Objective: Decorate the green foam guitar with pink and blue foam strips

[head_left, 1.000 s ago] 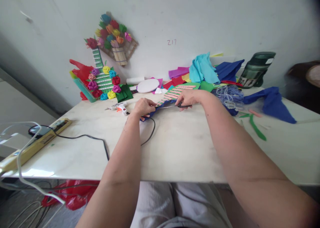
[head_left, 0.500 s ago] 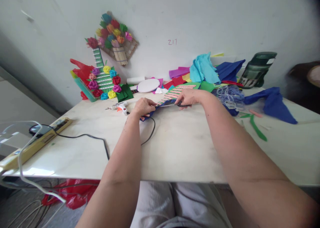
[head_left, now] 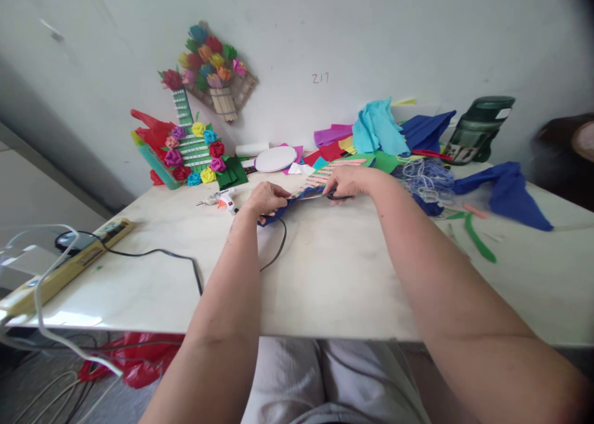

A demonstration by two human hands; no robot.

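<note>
head view: a pale table (head_left: pixel 325 281) spans the frame, backed by a whitish wall (head_left: pixel 278 15). paper flowers (head_left: pixel 197 136) stand at upper left, coloured sheets (head_left: pixel 380 130) pile up at upper right beside a green bottle (head_left: pixel 477 130). at centre, the striped piece (head_left: pixel 320 175) lies near the back of the table, a blue sheet (head_left: pixel 312 190) along its near edge. the left hand (head_left: pixel 266 199) pinches the blue sheet between thumb and fingers; the right hand (head_left: pixel 342 181) is closed round the handles of the scissors (head_left: pixel 341 196), blades pointing left along that edge.

the hands cover parts of the striped piece, and whether the blades are parted is too small to tell. the left forearm hides part of the black cord (head_left: pixel 281 244). a dark brown thing (head_left: pixel 563 145) is cut off at far right and hard to make out.

tabletop shows between the forearms, down to the front edge across the lower frame. the glue gun (head_left: pixel 227 202) sits just left of the left hand; yarn (head_left: pixel 427 179) lies right of the right hand. a power strip (head_left: pixel 83 260) follows the table's left edge.
</note>
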